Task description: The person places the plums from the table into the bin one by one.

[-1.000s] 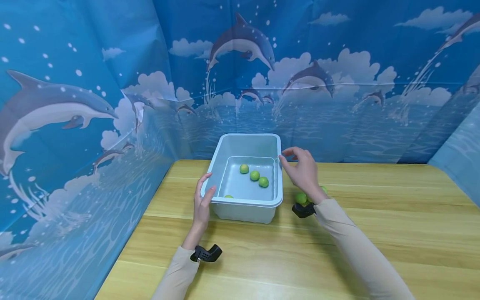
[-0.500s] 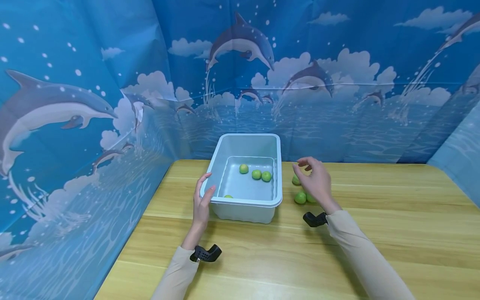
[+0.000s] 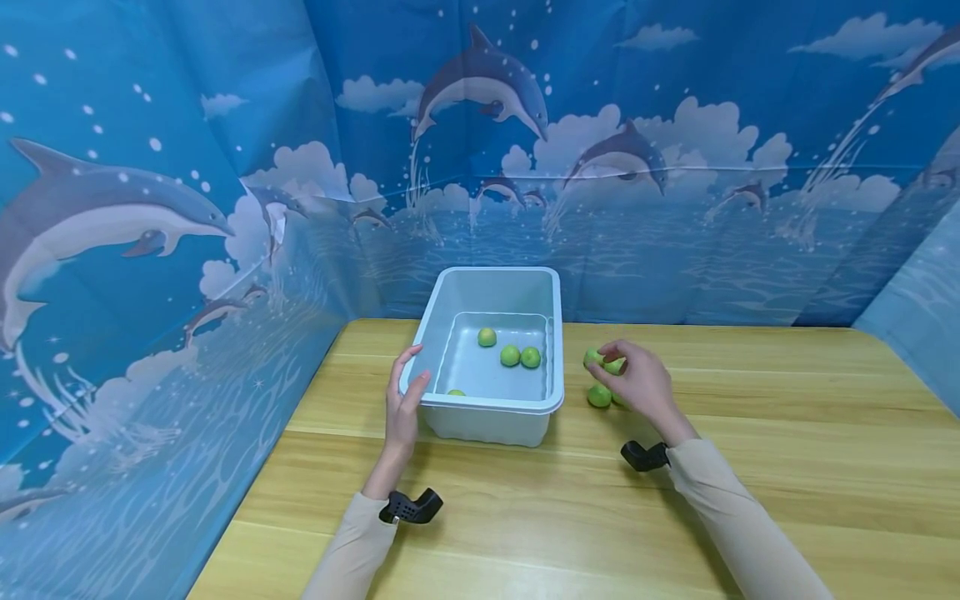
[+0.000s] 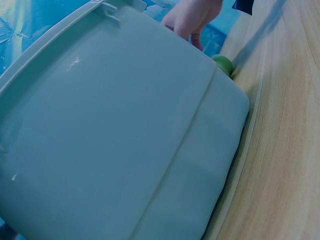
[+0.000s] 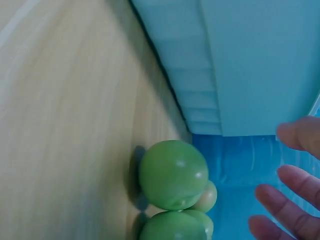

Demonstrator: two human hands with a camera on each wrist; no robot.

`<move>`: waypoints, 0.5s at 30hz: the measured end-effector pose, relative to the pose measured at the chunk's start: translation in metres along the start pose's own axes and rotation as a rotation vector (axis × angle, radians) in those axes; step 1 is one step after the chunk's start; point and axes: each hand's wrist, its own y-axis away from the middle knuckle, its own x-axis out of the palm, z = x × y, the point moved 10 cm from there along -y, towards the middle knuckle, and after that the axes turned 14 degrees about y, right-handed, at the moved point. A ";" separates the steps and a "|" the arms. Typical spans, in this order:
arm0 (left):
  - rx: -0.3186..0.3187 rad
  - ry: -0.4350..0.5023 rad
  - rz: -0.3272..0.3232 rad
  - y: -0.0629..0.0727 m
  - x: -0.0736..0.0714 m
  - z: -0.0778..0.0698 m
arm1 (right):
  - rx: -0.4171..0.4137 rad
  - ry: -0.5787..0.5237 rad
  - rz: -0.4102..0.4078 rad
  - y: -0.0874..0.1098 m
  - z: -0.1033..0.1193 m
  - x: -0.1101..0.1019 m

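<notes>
Four green fruits [image 3: 510, 356] are sitting in the pale blue tub [image 3: 487, 423], and from my end of the feed I count four more in a loose bunch [image 3: 599, 396] on the worktop [image 3: 487, 517], just right of it. Inside the tub, two sit side by side toward the right, one's on the far side, and one is mostly hidden behind the near rim on the left. The left hand [image 3: 402, 408] has hold of the rim at the near left corner, thumb on the inside. The right hand [image 3: 643, 385] hangs over the bunch, its fingers [image 5: 302, 185] parted and lightly bent, holding nothing; head view almost looks like contact, but the right wrist feed shows them clear of the fruit. What I'd worry about: these things are round and packed close, so a fingertip brushing one could send its neighbours rolling away. An off-centre pinch would probably squirt one out. The tub's wall looks tall too, so carrying fruit across too low could clip the right rim and knock it loose. And if the left hand pulls down on that corner, my guess is the tub tips and everything inside rolls.
</notes>
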 end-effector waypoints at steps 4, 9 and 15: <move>0.005 0.002 -0.001 0.000 0.000 0.000 | -0.005 0.024 0.078 0.005 -0.003 0.009; 0.011 0.002 -0.002 0.000 0.000 0.000 | -0.010 0.060 0.142 0.008 -0.005 0.016; 0.015 0.005 -0.002 0.000 -0.001 0.001 | 0.006 0.098 0.201 0.010 -0.009 0.027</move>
